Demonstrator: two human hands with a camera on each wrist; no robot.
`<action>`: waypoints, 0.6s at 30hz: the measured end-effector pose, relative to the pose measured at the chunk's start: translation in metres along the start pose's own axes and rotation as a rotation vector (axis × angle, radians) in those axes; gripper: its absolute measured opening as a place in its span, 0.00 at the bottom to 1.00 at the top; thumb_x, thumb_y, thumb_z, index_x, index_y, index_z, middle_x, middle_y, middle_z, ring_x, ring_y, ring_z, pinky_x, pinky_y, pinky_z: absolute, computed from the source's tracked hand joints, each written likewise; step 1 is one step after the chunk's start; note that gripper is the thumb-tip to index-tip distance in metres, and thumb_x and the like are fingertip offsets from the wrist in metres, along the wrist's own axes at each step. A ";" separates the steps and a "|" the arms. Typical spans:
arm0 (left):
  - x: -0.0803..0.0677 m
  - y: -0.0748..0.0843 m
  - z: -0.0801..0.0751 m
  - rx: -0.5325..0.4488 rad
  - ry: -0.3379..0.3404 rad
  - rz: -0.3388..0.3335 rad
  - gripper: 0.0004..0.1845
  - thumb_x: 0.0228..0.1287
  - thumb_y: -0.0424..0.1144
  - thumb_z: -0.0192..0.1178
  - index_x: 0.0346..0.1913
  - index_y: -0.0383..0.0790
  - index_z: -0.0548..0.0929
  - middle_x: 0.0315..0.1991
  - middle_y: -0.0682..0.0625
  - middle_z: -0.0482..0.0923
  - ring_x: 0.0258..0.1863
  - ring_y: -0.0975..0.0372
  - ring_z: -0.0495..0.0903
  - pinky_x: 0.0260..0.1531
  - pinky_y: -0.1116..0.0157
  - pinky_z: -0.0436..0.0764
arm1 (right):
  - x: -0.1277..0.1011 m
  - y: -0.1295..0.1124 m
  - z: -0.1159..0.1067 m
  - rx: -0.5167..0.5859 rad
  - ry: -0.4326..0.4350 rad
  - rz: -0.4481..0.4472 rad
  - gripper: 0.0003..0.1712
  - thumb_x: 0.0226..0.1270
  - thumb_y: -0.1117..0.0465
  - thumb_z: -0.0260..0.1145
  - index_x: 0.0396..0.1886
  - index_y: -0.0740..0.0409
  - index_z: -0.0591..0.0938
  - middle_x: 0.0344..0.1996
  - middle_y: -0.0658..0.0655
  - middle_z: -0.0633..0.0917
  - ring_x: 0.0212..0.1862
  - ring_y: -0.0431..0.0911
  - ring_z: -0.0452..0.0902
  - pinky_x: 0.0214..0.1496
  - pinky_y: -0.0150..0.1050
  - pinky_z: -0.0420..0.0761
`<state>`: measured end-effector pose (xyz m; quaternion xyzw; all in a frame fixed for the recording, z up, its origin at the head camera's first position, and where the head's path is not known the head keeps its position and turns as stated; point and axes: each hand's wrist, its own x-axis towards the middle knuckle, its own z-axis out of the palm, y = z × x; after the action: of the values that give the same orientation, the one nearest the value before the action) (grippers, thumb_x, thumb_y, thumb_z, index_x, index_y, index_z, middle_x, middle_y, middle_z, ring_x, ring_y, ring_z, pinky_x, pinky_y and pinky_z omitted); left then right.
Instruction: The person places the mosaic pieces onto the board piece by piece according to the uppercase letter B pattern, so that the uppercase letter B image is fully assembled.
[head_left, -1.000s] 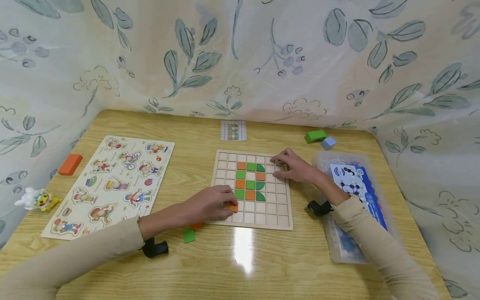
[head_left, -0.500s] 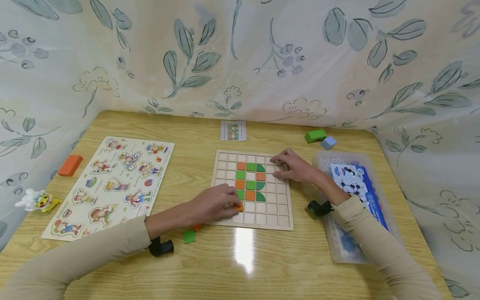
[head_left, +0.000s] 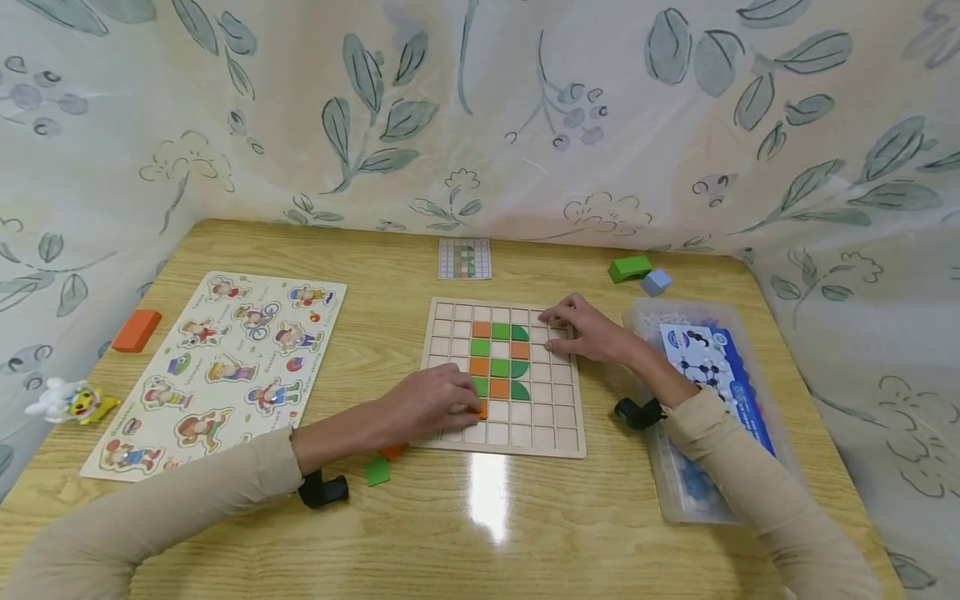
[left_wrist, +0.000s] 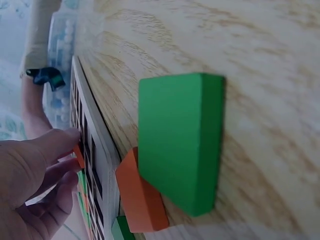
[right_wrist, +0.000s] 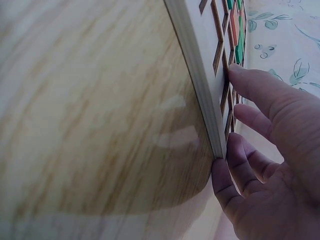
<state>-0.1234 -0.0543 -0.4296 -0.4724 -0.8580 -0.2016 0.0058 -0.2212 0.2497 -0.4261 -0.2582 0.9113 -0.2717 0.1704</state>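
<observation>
A wooden grid board (head_left: pixel 558 417) lies mid-table with orange and green tiles in its middle cells. My left hand (head_left: pixel 467 405) pinches an orange tile (head_left: pixel 481 408) at the board's lower left part, just below the filled cells; the left wrist view shows that orange tile (left_wrist: pixel 79 156) between fingertips over the board (left_wrist: pixel 100 165). My right hand (head_left: pixel 561 330) rests with straight fingers on the board's upper right edge. In the right wrist view, that hand (right_wrist: pixel 250 125) lies on the board (right_wrist: pixel 197 75) with its thumb against the rim.
A loose green tile (head_left: pixel 378 472) and an orange piece (head_left: pixel 392 452) lie by my left wrist. A pattern card (head_left: pixel 464 258), green block (head_left: pixel 630 268), blue-grey block (head_left: pixel 656 282), plastic box (head_left: pixel 678 492), character puzzle (head_left: pixel 217 367), orange block (head_left: pixel 137 330) and small toy (head_left: pixel 71 402) surround the board.
My left hand has slid the orange tile a little right and up across the board, toward the filled cells. The right hand has stayed on the board's edge.
</observation>
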 end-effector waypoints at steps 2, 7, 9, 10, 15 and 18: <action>0.000 0.000 0.001 0.012 0.007 0.009 0.04 0.61 0.41 0.67 0.37 0.47 0.90 0.36 0.56 0.86 0.38 0.65 0.80 0.40 0.70 0.80 | 0.000 0.000 0.000 0.002 -0.001 -0.001 0.27 0.66 0.57 0.66 0.63 0.60 0.74 0.52 0.63 0.68 0.53 0.54 0.69 0.54 0.48 0.69; -0.001 0.000 0.002 0.033 0.035 0.025 0.03 0.60 0.40 0.68 0.35 0.47 0.90 0.36 0.56 0.85 0.37 0.65 0.79 0.38 0.71 0.79 | 0.000 -0.001 -0.001 0.009 -0.007 0.006 0.28 0.67 0.57 0.66 0.64 0.60 0.74 0.52 0.63 0.68 0.55 0.54 0.69 0.56 0.49 0.70; 0.000 0.001 0.002 0.035 0.041 0.013 0.03 0.59 0.40 0.69 0.34 0.47 0.90 0.35 0.56 0.84 0.36 0.65 0.78 0.38 0.71 0.79 | 0.000 -0.001 -0.001 0.011 -0.009 0.007 0.28 0.67 0.57 0.66 0.64 0.60 0.74 0.52 0.63 0.68 0.55 0.54 0.69 0.57 0.50 0.70; 0.000 0.001 0.001 0.033 0.041 0.006 0.02 0.59 0.40 0.69 0.33 0.47 0.90 0.35 0.56 0.84 0.36 0.65 0.78 0.37 0.71 0.79 | 0.001 0.000 -0.001 0.011 -0.009 0.006 0.28 0.67 0.57 0.66 0.64 0.60 0.74 0.52 0.63 0.68 0.55 0.55 0.69 0.56 0.50 0.70; -0.002 0.002 -0.001 0.012 0.025 -0.028 0.02 0.59 0.41 0.69 0.32 0.48 0.89 0.35 0.55 0.83 0.35 0.65 0.77 0.37 0.71 0.79 | 0.001 0.001 -0.001 0.013 -0.007 0.008 0.28 0.67 0.57 0.66 0.64 0.59 0.74 0.52 0.63 0.68 0.56 0.55 0.70 0.56 0.50 0.70; -0.008 0.003 -0.007 -0.105 -0.031 -0.057 0.03 0.61 0.42 0.67 0.34 0.48 0.89 0.36 0.56 0.82 0.35 0.68 0.76 0.37 0.73 0.78 | 0.001 0.002 0.000 0.011 -0.007 0.008 0.28 0.67 0.56 0.66 0.64 0.59 0.74 0.52 0.63 0.68 0.56 0.55 0.70 0.56 0.50 0.70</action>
<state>-0.1178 -0.0618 -0.4236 -0.4503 -0.8594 -0.2391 -0.0380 -0.2232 0.2506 -0.4273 -0.2545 0.9102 -0.2752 0.1764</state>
